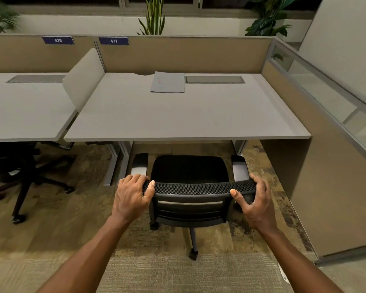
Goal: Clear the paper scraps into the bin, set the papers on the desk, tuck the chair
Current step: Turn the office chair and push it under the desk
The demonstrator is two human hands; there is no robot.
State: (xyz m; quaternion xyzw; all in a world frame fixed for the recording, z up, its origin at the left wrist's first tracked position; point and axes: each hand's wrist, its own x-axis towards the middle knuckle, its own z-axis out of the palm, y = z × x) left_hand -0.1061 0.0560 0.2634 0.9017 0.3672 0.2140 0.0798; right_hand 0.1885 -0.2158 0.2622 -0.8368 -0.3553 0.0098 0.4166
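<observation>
Operator: Report hand status.

Inspector: The left hand (pixel 133 194) is curled over the left end of the chair (pixel 190 187) backrest's top edge, fingers over the front, thumb pressed on the mesh. The right hand (pixel 255 199) wraps the right end more loosely, thumb on the rear face. Both hands have hold of the backrest.

Operator: Position of the task items?

Inspector: The chair faces the desk (pixel 186 121), seat front near the desk edge, not yet under it. The papers (pixel 167 82) lie flat at the back of the desktop. No scraps or bin are in view.

Operator: Failure risks?

Inspector: The armrests (pixel 240 168) sit close to desk-edge height; if too high, they would probably strike the edge. Uneven push force would likely swivel the seat toward a desk leg (pixel 112 163). Casters may drag on the carpet.
</observation>
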